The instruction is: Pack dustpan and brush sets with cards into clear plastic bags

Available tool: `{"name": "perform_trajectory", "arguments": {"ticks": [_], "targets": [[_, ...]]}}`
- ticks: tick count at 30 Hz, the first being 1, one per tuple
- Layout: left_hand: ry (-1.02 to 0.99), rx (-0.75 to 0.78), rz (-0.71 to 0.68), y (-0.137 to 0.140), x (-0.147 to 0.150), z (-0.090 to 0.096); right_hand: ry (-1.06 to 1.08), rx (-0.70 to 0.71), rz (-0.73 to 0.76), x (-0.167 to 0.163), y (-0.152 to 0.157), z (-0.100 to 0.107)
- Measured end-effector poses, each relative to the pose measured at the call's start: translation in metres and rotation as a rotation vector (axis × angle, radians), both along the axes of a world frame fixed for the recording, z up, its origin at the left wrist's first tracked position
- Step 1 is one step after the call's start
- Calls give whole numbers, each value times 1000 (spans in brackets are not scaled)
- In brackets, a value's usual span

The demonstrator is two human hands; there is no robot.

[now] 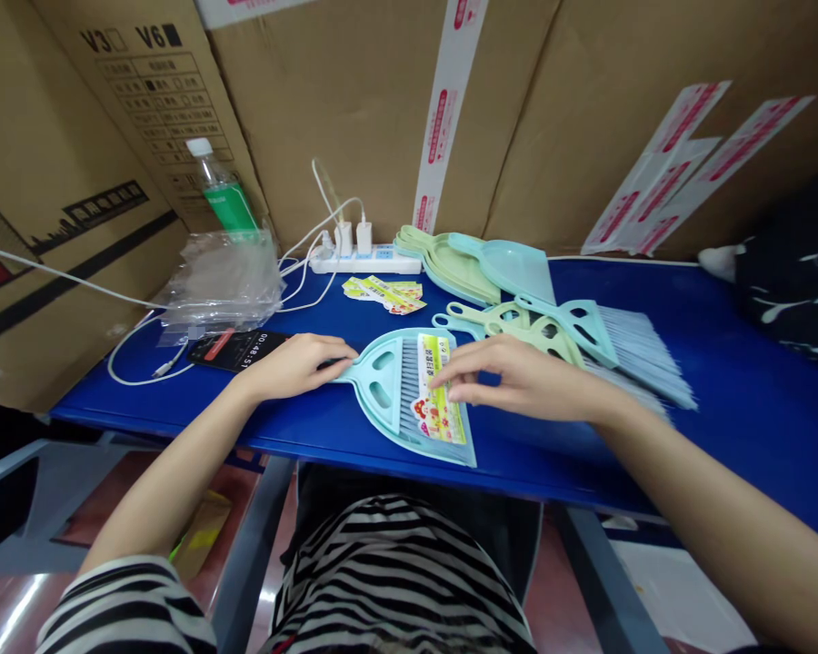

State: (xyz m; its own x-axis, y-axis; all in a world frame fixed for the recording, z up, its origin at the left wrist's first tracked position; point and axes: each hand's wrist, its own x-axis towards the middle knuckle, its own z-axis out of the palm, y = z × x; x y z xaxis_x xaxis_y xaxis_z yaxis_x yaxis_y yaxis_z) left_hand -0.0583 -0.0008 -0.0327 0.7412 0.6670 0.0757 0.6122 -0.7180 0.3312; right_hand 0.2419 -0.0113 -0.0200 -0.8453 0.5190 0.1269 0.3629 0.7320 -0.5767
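A light blue dustpan [368,420] lies on the table in front of me with a matching hand brush [404,409] nested in it. My left hand [304,363] is closed around the handle end at their left; whether it grips both handles is hidden. Across the grey-blue bristles lies a yellow and white label card [443,427] with a cartoon print. My right hand [494,377] reaches in from the right, its fingers stretched out and thumb apart, fingertips resting on the card.
Behind my right hand lie green and blue brushes [596,331] and stacked dustpans [518,263]. Several label cards [385,292] sit before a power strip [382,262]. At left are a phone [235,348], clear plastic bags [224,272], cables and a bottle [228,200]. Cardboard [354,100] walls the back.
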Motion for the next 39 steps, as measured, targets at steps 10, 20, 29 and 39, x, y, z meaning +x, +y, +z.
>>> {"name": "perform_trajectory", "arguments": {"ticks": [10, 20, 29, 39], "targets": [[1, 5, 0, 0, 0, 0, -167, 396, -189, 6, 10, -28], [-15, 26, -20, 0, 0, -1, -303, 378, -188, 2, 4, -33], [-5, 29, -10, 0, 0, -2, -303, 351, -194, 1, 6, -39], [-12, 35, -24, 0, 0, -1, -191, 627, -346, 15, 19, -28]]}}
